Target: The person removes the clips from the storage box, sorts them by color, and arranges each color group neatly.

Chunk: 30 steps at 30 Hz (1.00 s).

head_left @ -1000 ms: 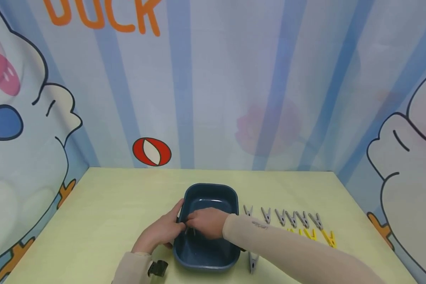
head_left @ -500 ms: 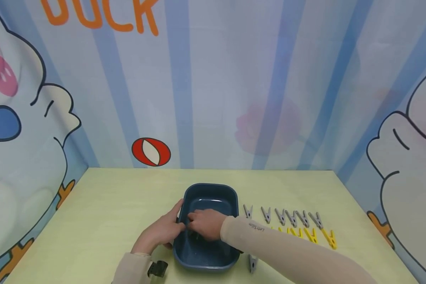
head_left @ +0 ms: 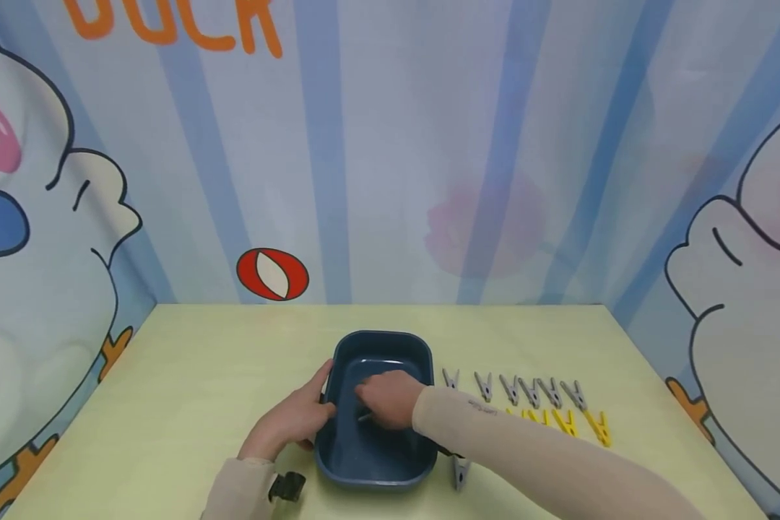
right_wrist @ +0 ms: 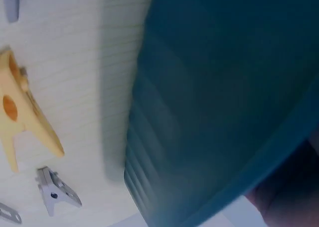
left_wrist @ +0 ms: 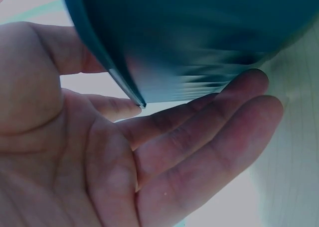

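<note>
A dark blue rectangular basin [head_left: 375, 480] stands on the table in the head view. My left hand [head_left: 294, 419] grips its left rim. The thumb crosses over the rim; in the left wrist view the other fingers [left_wrist: 214, 147] lie along the ribbed outer wall. My right hand [head_left: 391, 399] is down inside the basin with curled fingers, its forearm crossing the right rim. A small grey clothespin [head_left: 365, 417] sticks out below its fingertips, mostly hidden by the hand. In the right wrist view the basin wall [right_wrist: 199, 97] covers most of the right hand.
Right of the basin several grey clothespins [head_left: 484, 386] lie in a row, with yellow clothespins [head_left: 564, 422] in front of them, partly behind the right sleeve. Another grey clothespin [head_left: 460, 473] lies near the basin's front right corner. A printed curtain [head_left: 390, 180] hangs behind the table.
My right hand has moved away from the basin's left wall, toward the right and slightly back, with the grey clothespin at its fingers. The left hand keeps its grip on the rim.
</note>
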Available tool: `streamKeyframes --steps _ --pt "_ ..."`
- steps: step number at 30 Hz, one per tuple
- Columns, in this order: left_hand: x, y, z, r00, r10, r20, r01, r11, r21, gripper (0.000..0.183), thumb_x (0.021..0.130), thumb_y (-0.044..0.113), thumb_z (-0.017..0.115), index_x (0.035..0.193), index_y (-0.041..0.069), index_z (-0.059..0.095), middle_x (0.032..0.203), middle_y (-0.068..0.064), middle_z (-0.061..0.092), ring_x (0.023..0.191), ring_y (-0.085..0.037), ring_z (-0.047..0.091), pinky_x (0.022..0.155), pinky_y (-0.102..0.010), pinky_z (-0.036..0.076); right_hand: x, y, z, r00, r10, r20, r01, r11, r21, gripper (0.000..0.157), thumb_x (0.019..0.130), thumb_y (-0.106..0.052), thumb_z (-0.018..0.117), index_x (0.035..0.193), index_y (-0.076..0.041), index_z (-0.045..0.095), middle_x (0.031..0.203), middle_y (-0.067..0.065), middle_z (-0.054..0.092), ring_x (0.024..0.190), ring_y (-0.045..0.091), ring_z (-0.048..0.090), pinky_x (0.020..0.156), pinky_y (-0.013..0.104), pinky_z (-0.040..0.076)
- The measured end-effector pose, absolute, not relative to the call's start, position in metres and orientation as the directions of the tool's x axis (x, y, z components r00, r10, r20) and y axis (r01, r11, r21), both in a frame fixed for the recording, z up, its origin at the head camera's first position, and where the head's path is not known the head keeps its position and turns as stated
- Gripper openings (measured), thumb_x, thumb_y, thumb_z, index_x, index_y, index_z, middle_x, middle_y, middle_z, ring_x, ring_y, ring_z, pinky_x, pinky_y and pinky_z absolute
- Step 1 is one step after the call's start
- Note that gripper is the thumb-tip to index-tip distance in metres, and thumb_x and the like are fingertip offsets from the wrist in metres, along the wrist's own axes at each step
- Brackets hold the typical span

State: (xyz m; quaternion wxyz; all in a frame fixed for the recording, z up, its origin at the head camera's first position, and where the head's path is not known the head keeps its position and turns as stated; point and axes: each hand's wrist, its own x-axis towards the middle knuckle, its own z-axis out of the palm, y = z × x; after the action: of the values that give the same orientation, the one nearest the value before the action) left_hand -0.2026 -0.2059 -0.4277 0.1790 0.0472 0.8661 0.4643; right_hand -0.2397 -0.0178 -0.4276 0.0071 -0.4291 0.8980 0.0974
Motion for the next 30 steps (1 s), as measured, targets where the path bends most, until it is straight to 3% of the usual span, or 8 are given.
streamKeyframes --steps 5,12,16,21,30 --pt "-0.201 -0.204 -0.428 -0.931 0.238 -0.276 -0.098 0.567 0.818 0.076 0.094 0.007 0.050 0.160 0.015 0.014 0.134 -0.027 0.051 0.102 -0.035 0.062 0.054 -0.046 0.056 -0.236 -0.014 -0.423 -0.708 -0.702 -0.081 -0.707 0.704 0.072 0.017 0.086 -0.015 0.072 0.101 -0.009 0.068 0.075 -0.002 0.061 0.065 0.011 0.058 0.060 0.027 0.051" --pt "-0.201 -0.205 -0.429 -0.933 0.243 -0.265 -0.089 0.557 0.826 0.077 0.094 0.007 0.051 0.160 0.015 0.014 0.140 -0.029 0.047 0.109 -0.040 0.060 0.053 -0.046 0.056 -0.230 -0.006 -0.409 -0.810 -0.586 -0.035 -0.579 0.808 -0.109 0.007 0.086 -0.011 0.069 0.082 -0.008 0.064 0.060 -0.003 0.048 0.051 0.010 0.046 0.048 0.026 0.041" --pt "-0.202 -0.204 -0.428 -0.934 0.239 -0.264 -0.090 0.559 0.825 0.077 0.094 0.007 0.051 0.160 0.015 0.014 0.142 -0.030 0.045 0.110 -0.041 0.060 0.054 -0.046 0.056 -0.226 0.001 -0.395 -0.839 -0.544 -0.019 -0.532 0.826 -0.186 0.011 0.086 -0.010 0.069 0.079 -0.007 0.062 0.056 -0.003 0.043 0.046 0.010 0.042 0.044 0.025 0.036" --pt "-0.202 -0.203 -0.428 -0.935 0.241 -0.261 -0.085 0.561 0.823 0.077 0.094 0.007 0.050 0.161 0.015 0.013 0.142 -0.030 0.044 0.110 -0.041 0.059 0.054 -0.045 0.056 -0.222 0.009 -0.380 -0.869 -0.495 -0.013 -0.477 0.844 -0.245 0.013 0.084 -0.009 0.073 0.083 -0.003 0.062 0.060 0.000 0.047 0.050 0.013 0.046 0.047 0.027 0.039" --pt "-0.203 -0.204 -0.428 -0.931 0.236 -0.277 -0.096 0.576 0.812 0.077 0.095 0.008 0.051 0.161 0.017 0.012 0.144 -0.030 0.043 0.110 -0.041 0.059 0.055 -0.046 0.056 -0.215 0.028 -0.364 -0.911 -0.413 -0.003 -0.384 0.849 -0.361 0.022 0.084 -0.009 0.073 0.070 -0.008 0.055 0.056 -0.002 0.042 0.047 0.012 0.039 0.047 0.027 0.032"
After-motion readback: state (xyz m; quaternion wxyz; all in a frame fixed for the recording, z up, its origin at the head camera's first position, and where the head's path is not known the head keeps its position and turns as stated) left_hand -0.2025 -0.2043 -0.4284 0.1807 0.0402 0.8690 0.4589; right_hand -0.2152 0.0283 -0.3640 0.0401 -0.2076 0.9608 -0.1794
